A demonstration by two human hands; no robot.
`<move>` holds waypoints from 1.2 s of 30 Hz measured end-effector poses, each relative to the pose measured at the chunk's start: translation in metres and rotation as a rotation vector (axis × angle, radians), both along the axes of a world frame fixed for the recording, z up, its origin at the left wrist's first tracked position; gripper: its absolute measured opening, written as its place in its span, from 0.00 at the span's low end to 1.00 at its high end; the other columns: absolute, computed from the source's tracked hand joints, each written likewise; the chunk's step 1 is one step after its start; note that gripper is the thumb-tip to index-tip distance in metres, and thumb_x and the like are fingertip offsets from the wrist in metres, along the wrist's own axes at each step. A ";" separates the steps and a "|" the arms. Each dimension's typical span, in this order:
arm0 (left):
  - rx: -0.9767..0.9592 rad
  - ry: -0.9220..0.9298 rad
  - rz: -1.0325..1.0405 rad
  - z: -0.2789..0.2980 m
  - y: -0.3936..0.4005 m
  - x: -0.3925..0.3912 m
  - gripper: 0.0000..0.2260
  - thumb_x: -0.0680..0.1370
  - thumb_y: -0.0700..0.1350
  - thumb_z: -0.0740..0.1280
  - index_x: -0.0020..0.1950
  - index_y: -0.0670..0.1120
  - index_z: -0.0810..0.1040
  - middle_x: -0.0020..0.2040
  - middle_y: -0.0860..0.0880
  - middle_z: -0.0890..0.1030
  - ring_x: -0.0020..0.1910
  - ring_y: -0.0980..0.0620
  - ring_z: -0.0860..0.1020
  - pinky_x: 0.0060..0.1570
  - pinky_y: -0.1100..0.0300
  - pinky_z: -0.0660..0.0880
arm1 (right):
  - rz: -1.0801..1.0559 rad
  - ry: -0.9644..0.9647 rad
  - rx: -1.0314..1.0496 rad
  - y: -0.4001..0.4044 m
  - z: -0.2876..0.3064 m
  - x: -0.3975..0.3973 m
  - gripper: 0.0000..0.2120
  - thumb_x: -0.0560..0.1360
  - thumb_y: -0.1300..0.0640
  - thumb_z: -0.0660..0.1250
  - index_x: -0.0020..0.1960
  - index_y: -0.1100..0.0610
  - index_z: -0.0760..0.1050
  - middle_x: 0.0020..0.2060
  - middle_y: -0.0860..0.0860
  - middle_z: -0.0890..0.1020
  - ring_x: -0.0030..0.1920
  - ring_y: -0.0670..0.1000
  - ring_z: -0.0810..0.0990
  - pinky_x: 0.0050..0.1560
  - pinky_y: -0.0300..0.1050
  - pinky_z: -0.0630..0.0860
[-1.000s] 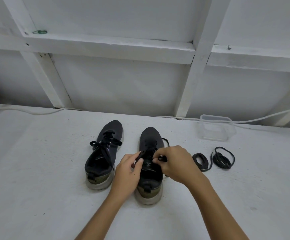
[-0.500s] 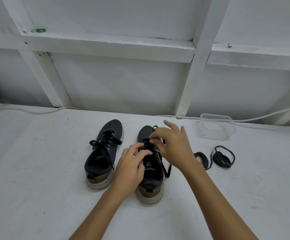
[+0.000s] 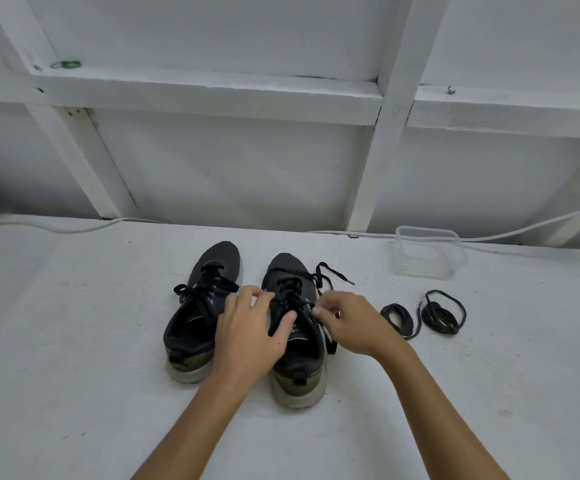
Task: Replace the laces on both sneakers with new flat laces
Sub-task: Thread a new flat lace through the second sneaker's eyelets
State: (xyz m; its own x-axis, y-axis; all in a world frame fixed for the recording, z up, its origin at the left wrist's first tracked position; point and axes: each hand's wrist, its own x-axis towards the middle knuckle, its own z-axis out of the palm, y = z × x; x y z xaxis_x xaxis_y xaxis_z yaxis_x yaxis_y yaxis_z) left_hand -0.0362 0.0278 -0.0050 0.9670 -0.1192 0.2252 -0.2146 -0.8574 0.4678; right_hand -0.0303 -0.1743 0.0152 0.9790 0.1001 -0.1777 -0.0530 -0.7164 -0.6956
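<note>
Two dark sneakers stand side by side on the white table, heels toward me. The left sneaker (image 3: 209,299) is still laced and tied. My left hand (image 3: 250,332) rests on the inner side of the right sneaker (image 3: 297,344), fingers and thumb on its black lace (image 3: 290,299). My right hand (image 3: 349,322) is at the shoe's right side and pinches the lace between thumb and fingertips. One loose lace end (image 3: 333,271) trails onto the table beside the toe. Two coiled black laces (image 3: 399,315) (image 3: 442,311) lie to the right.
A clear plastic container (image 3: 427,251) stands at the back right of the table (image 3: 74,341). A white cable (image 3: 56,226) runs along the foot of the white framed wall (image 3: 247,168) behind the shoes.
My right hand has come down from above the toe to the shoe's right side. A lace end now lies out on the table by the toe. My left hand has shifted slightly forward.
</note>
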 end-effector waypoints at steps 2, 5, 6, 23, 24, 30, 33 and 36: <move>-0.050 -0.059 -0.076 0.008 -0.004 0.004 0.20 0.78 0.56 0.68 0.67 0.48 0.78 0.63 0.52 0.75 0.60 0.48 0.72 0.55 0.51 0.74 | -0.043 -0.062 0.133 0.000 0.011 -0.001 0.06 0.81 0.51 0.64 0.46 0.46 0.76 0.41 0.42 0.84 0.45 0.40 0.81 0.43 0.33 0.73; -0.052 -0.078 -0.205 0.022 -0.011 0.013 0.19 0.79 0.53 0.69 0.69 0.50 0.77 0.63 0.54 0.77 0.61 0.49 0.71 0.58 0.53 0.71 | -0.012 -0.148 0.182 0.000 0.035 0.001 0.06 0.81 0.54 0.66 0.46 0.45 0.78 0.37 0.38 0.83 0.38 0.41 0.81 0.39 0.31 0.73; -0.040 -0.056 -0.239 0.027 -0.015 0.015 0.19 0.79 0.53 0.69 0.69 0.51 0.77 0.62 0.55 0.77 0.61 0.50 0.70 0.57 0.52 0.71 | 0.004 -0.173 0.182 0.000 0.043 0.002 0.07 0.80 0.54 0.66 0.45 0.45 0.78 0.36 0.36 0.82 0.37 0.40 0.80 0.39 0.31 0.73; -0.222 -0.059 -0.223 0.037 -0.019 0.019 0.20 0.80 0.43 0.66 0.73 0.51 0.73 0.64 0.56 0.78 0.64 0.51 0.71 0.62 0.51 0.70 | -0.069 -0.149 -0.116 -0.024 0.060 0.001 0.09 0.82 0.53 0.64 0.45 0.42 0.79 0.38 0.40 0.83 0.41 0.41 0.80 0.44 0.43 0.77; -0.218 -0.077 -0.273 0.041 -0.023 0.019 0.20 0.80 0.45 0.67 0.72 0.52 0.74 0.63 0.57 0.79 0.64 0.50 0.72 0.61 0.49 0.70 | -0.051 -0.163 -0.105 -0.020 0.062 0.001 0.09 0.82 0.52 0.65 0.45 0.43 0.79 0.37 0.41 0.83 0.41 0.42 0.80 0.44 0.43 0.77; -0.260 -0.137 -0.242 0.051 -0.033 0.018 0.05 0.78 0.48 0.72 0.53 0.53 0.85 0.51 0.60 0.82 0.56 0.51 0.73 0.54 0.50 0.69 | -0.009 -0.166 -0.107 -0.009 0.065 0.002 0.10 0.81 0.51 0.65 0.41 0.42 0.78 0.35 0.42 0.82 0.37 0.43 0.78 0.37 0.42 0.71; -0.241 -0.174 -0.189 0.050 -0.029 0.018 0.02 0.78 0.48 0.72 0.49 0.52 0.85 0.48 0.60 0.82 0.54 0.52 0.74 0.50 0.53 0.66 | -0.003 -0.141 -0.174 -0.009 0.061 0.002 0.08 0.81 0.49 0.66 0.44 0.41 0.77 0.36 0.42 0.82 0.38 0.42 0.78 0.37 0.41 0.70; -0.287 -0.190 -0.093 0.051 -0.018 0.023 0.02 0.78 0.46 0.72 0.48 0.50 0.84 0.45 0.58 0.83 0.50 0.50 0.76 0.49 0.48 0.73 | -0.035 -0.122 -0.159 -0.012 0.057 0.001 0.07 0.81 0.51 0.65 0.46 0.42 0.78 0.37 0.41 0.83 0.39 0.42 0.79 0.37 0.41 0.71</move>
